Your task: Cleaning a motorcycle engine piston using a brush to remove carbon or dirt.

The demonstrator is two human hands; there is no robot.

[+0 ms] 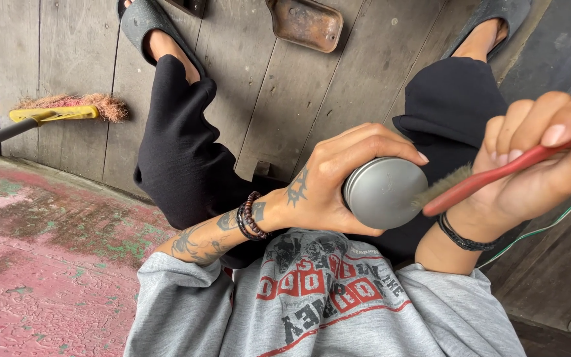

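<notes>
Head camera looks straight down on a round grey metal tin [386, 192], held over the lap between the knees, its flat face turned up toward the lens and slightly toward the person's right, so the short axis of the can runs up at the camera. Left hand [335, 182] wraps around its side, fingers curled over the top edge and thumb beneath, clamped on so the face stays steady and exposed. Right hand [536, 158] pinches a red-handled brush [490, 177], fingers closed round the handle; the long axis of the brush runs from upper right down to lower left, bristles pointing at the tin's right rim and touching it, by the look of it. Black trousers [180, 145] spread below, grey sandals on the wooden planks [266, 86], a rusty metal tray [305, 23] between the feet, and a yellow-headed broom [61, 112] lying off to the side.
</notes>
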